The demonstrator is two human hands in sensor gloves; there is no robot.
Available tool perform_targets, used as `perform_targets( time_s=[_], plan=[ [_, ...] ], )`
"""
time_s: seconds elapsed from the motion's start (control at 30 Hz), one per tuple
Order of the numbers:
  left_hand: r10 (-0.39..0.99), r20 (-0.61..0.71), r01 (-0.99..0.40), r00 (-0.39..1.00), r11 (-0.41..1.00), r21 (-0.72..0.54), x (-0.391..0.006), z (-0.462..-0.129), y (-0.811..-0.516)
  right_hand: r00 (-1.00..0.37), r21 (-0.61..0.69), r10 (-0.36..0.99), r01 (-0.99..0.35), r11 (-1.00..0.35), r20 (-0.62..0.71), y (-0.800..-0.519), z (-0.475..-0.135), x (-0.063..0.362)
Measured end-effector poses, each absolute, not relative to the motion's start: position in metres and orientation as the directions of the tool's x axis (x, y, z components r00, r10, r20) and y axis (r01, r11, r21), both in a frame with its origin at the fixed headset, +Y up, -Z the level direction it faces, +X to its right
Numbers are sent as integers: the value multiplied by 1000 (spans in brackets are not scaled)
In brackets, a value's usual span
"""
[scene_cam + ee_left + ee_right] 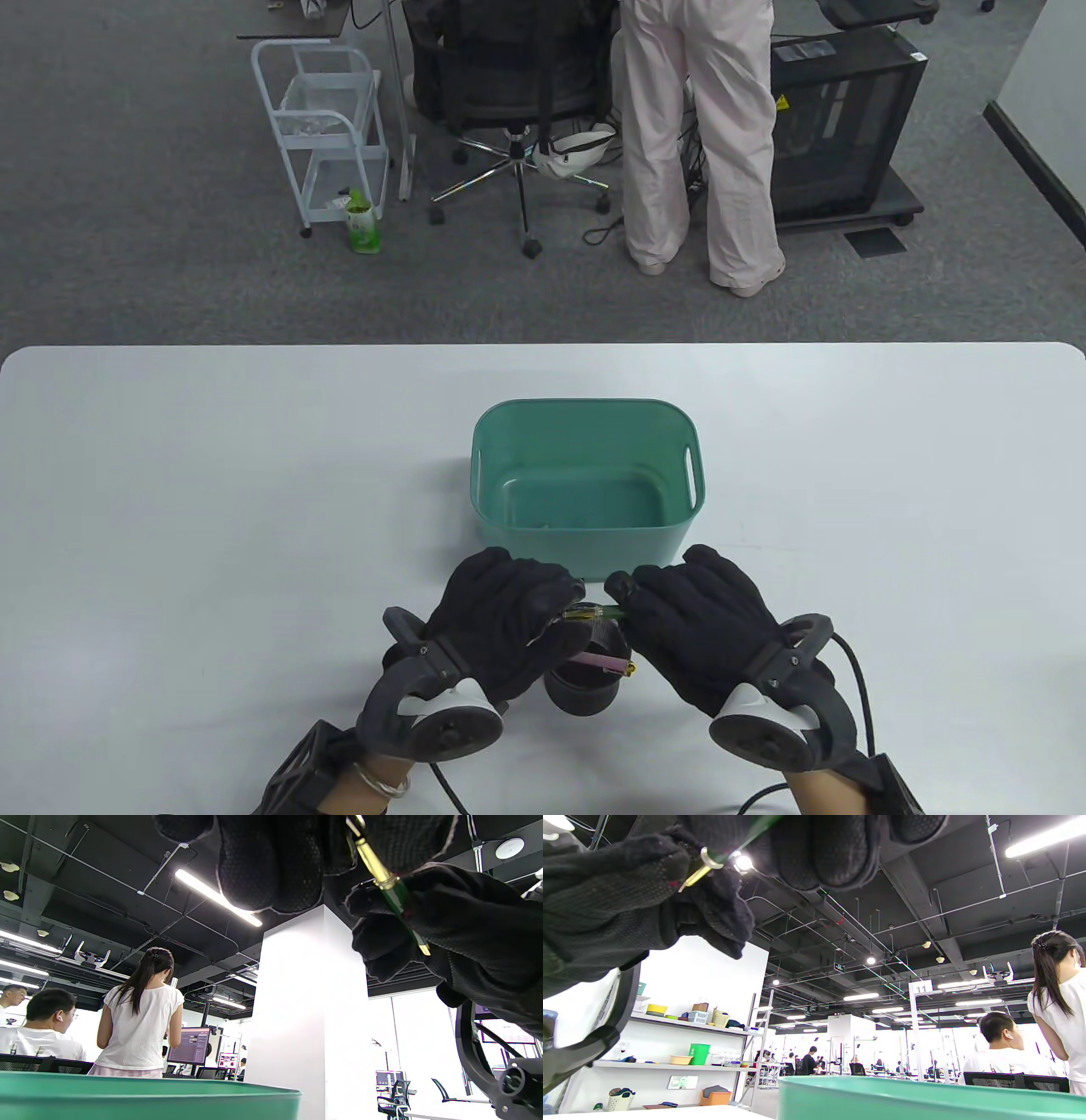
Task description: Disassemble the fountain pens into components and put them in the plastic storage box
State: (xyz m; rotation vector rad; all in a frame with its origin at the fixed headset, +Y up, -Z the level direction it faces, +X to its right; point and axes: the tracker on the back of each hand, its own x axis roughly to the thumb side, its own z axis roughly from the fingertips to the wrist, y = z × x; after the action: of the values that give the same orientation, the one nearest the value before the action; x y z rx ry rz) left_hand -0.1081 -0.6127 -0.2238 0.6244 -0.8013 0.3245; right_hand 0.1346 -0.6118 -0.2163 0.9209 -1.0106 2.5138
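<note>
A green fountain pen with gold trim (594, 612) is held level just in front of the teal plastic storage box (585, 414). My left hand (543, 607) grips its left end and my right hand (638, 604) grips its right end, fingers curled round it. In the left wrist view the green pen (392, 887) runs between both gloves. The right wrist view shows the pen (712, 859) at the top. Below the hands stands a black pen cup (584, 683) with a pink pen (604, 662) lying across its mouth.
The teal box (148, 1096) fills the bottom of both wrist views, its rim (925, 1094) close by. Beyond the table's far edge a person (696, 136) stands by an office chair (509, 85), a white trolley (327, 127) to the left.
</note>
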Motion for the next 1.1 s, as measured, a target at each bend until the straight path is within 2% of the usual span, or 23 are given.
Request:
perform_targets(
  time_s=[1.1],
  plan=[
    [59, 758, -512, 650, 770, 380, -109, -225, -613, -753, -516, 17, -468, -718, 658, -613, -215, 133]
  ],
)
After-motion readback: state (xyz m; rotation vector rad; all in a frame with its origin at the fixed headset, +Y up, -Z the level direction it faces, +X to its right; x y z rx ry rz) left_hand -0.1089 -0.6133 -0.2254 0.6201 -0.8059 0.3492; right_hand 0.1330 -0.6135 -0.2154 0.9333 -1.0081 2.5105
